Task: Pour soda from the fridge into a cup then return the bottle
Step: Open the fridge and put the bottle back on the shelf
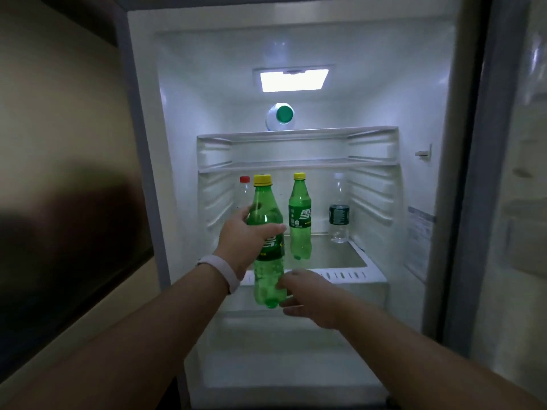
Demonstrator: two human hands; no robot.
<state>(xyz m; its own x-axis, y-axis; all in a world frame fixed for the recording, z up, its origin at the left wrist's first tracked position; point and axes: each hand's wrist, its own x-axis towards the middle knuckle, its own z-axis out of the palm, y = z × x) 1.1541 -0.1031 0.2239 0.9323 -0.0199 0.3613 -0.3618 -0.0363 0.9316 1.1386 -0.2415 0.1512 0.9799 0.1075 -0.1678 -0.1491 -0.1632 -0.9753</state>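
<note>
While the right hand [310, 297] sits just right of the soda bottle's [268, 279] base, its fingers are loosely apart and curved toward the plastic; whether they touch it cannot be told. The left hand [245, 235], with a pale wristband [222, 269] on its wrist, has its fingers clamped around the bottle's middle, holding it upright in front of the open fridge [438, 113]. The bottle is clear green plastic with a yellow cap and a green label partly hidden by the thumb, and pale fizzy liquid fills it up to the shoulder. Behind it, on the shelf [349, 273], a red-capped clear bottle [244, 187] stands to its left. To its right stand a matching green bottle [299, 220] and, further right, a water bottle [339, 214] with a dark label. Above and behind it a green-capped bottle [282, 115] lies on an upper shelf, under the lit lamp [294, 80].
</note>
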